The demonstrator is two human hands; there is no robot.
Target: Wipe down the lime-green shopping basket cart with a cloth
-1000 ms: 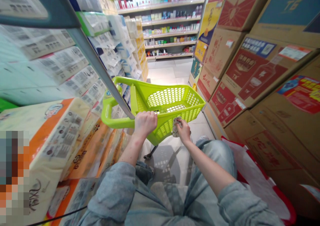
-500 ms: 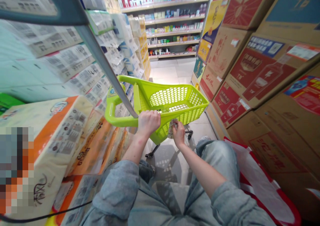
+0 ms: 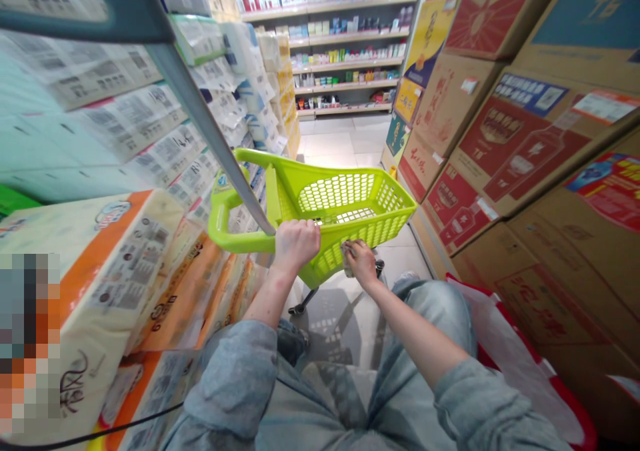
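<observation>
While the left hand (image 3: 297,244) is gripping the near rim of the lime-green shopping cart (image 3: 325,252), its fingers curled into a fist, the right hand (image 3: 363,262) is pinching a crumpled greyish cloth (image 3: 346,264) between bent fingers and thumb, beside the basket's perforated side wall; whether the cloth is touching the plastic, I cannot tell. The cart is standing in the aisle, ahead of the person's knees, and a grey pole (image 3: 214,138) is slanting down to its handle end near the left hand. On the right, a brown carton (image 3: 520,131) is showing red panels with a bottle drawing, Chinese lettering and "T8", while a blue-panelled carton (image 3: 590,11) above it is displaying "T6"; an orange-and-white tag (image 3: 605,104) there is bearing print too small to read. On the left, a cream-and-orange pack (image 3: 100,238) is carrying black brush-style Chinese characters, and an orange pack (image 3: 185,298) beside it is showing a black "6". Farther off, shelves (image 3: 350,32) are holding rows of small boxes and bottles with unreadable labels
</observation>
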